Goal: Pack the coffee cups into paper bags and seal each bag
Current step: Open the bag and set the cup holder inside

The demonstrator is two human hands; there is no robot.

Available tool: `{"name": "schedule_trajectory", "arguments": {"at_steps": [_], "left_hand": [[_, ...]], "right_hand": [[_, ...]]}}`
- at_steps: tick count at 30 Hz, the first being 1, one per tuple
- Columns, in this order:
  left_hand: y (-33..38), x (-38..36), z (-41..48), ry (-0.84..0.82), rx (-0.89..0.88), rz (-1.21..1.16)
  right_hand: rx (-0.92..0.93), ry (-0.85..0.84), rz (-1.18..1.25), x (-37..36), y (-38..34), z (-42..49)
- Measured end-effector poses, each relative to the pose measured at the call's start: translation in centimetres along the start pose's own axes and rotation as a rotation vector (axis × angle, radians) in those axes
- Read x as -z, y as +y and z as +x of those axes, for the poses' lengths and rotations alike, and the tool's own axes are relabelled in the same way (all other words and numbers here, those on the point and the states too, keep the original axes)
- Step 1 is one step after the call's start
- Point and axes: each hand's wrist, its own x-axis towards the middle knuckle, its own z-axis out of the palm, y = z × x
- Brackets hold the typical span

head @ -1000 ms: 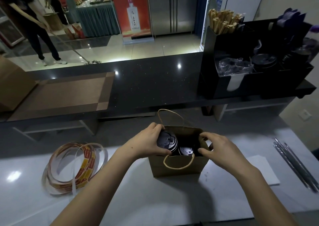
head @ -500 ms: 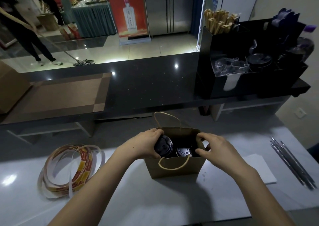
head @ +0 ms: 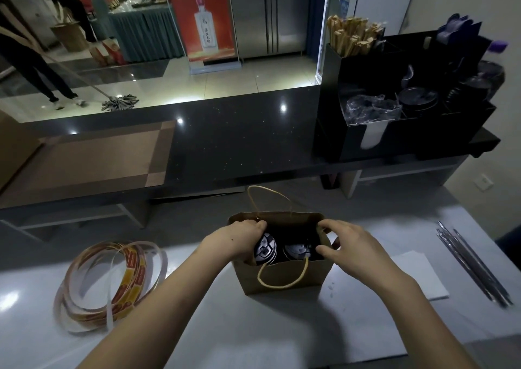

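A brown paper bag (head: 284, 277) with twine handles stands open on the white counter (head: 253, 329). Inside it stand two coffee cups with dark lids, the left cup (head: 265, 249) and the right cup (head: 296, 251). My left hand (head: 239, 237) grips the bag's left rim, its fingers curled over the edge beside the left cup. My right hand (head: 349, 246) holds the bag's right rim, fingers on the far corner and thumb at the near side.
A coil of red-and-yellow sealing tape (head: 112, 284) lies at the left. A white sheet (head: 417, 275) and several metal rods (head: 473, 264) lie at the right. Behind, a dark raised counter (head: 239, 143) carries a black organiser (head: 400, 109) with stirrers and lids.
My left hand has shifted from the left cup's lid to the bag's left rim. My right hand has spread along the right rim. The bag's mouth now looks wider.
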Motion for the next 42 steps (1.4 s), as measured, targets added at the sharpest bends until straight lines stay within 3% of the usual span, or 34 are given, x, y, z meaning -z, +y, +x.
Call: {"name": "schedule_trajectory", "arguments": {"at_steps": [17,28,42], "left_hand": [[0.1,0.3,0.9,0.02,0.008,-0.042],[0.1,-0.1,1.1,-0.051,-0.008,0.003],[1.1,-1.9,2.4,0.021,-0.037,0.025]], "right_hand": [[-0.011,0.002,0.001,0.1,0.3,0.2],[-0.017,0.0,0.002,0.4,0.0,0.3],[-0.032,0.005,0.014,0.1,-0.1,0.5]]}}
